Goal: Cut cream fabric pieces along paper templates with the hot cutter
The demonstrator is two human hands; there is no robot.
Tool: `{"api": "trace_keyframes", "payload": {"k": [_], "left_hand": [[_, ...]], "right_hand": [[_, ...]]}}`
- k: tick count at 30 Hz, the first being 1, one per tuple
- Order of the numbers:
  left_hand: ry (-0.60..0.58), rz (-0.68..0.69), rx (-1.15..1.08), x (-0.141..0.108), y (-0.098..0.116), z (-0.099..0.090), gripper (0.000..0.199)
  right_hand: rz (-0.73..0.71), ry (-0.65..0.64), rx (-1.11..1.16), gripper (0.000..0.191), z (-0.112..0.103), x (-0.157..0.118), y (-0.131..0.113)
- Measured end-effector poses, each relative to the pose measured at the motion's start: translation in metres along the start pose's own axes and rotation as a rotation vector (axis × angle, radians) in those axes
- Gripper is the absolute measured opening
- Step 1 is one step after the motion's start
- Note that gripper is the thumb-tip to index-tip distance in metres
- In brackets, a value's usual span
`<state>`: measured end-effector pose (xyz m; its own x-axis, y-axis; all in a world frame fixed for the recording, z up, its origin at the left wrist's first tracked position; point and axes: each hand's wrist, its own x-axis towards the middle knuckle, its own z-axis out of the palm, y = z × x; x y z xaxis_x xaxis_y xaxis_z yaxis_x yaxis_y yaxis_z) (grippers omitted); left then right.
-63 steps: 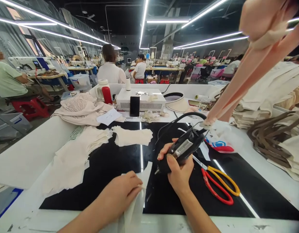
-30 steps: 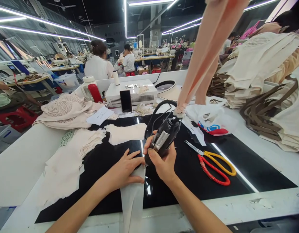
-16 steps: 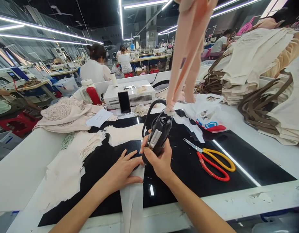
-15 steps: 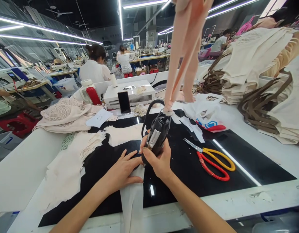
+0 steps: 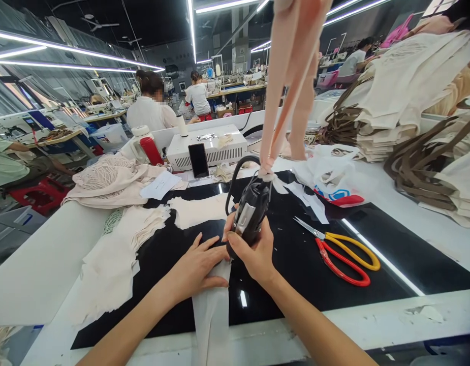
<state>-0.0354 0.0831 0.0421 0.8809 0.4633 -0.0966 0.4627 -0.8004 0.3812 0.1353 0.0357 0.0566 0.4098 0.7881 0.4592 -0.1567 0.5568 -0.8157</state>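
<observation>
My right hand (image 5: 253,249) is wrapped round a black corded electric fabric cutter (image 5: 250,213), held tilted over the black board. Its lower end is hidden behind my fingers. Pale pink cloth strips (image 5: 282,86) are tied to the cutter's top and run up out of view. My left hand (image 5: 204,267) lies flat with fingers spread, pressing on a pale fabric strip (image 5: 212,315) that hangs over the table's front edge. Its fingertips are close beside the cutter's base. Just beyond lies a cream fabric piece (image 5: 200,211).
Red-and-yellow-handled scissors (image 5: 341,254) lie on the black board (image 5: 280,284) at right. Stacked cream pieces (image 5: 113,264) sit at left. A plastic bag (image 5: 330,178), a phone (image 5: 198,160) and a white box (image 5: 219,145) stand behind. Fabric piles (image 5: 402,86) rise at far right. Co-workers sit farther back.
The view has shifted slightly, so most things appear a little farther right. Both hands keep the same hold on the cutter and the fabric strip.
</observation>
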Motion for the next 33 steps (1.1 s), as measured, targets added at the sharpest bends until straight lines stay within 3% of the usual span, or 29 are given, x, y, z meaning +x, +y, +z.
{"api": "trace_keyframes", "payload": {"k": [25,33], "left_hand": [[-0.03,0.003,0.001,0.0,0.0,-0.002,0.055],[-0.05,-0.003,-0.004,0.002,0.003,-0.004,0.056]], "right_hand": [[0.039,0.044,-0.031,0.029,-0.004,-0.003,-0.001],[0.028,-0.034,0.072,0.028,-0.003,-0.013,-0.002]]}}
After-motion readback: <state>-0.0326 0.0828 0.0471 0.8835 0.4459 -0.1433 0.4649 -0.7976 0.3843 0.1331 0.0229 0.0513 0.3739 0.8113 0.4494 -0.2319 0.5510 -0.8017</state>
